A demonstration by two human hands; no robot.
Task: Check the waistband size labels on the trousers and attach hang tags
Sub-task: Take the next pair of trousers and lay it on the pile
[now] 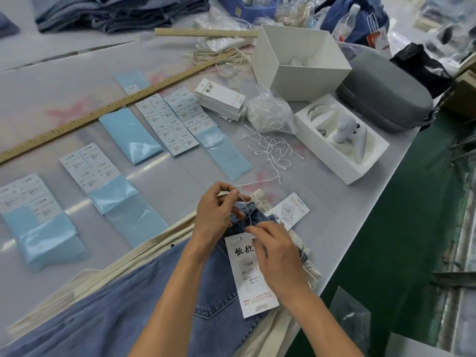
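A white string loop [242,199] is being pinched in the left hand [215,211] at the blue jeans' [154,292] waistband, near the surface's [334,217] edge. A hang tag [247,274] is being gripped by the right hand [275,256]. A white controller [346,134] is being cradled in its open box [342,140]; loose strings are being held in a clear bag [268,110].

Left hand [216,210] pinching white string [243,202] at jeans [144,300] waistband, right hand [275,256] on hang tag [247,279]
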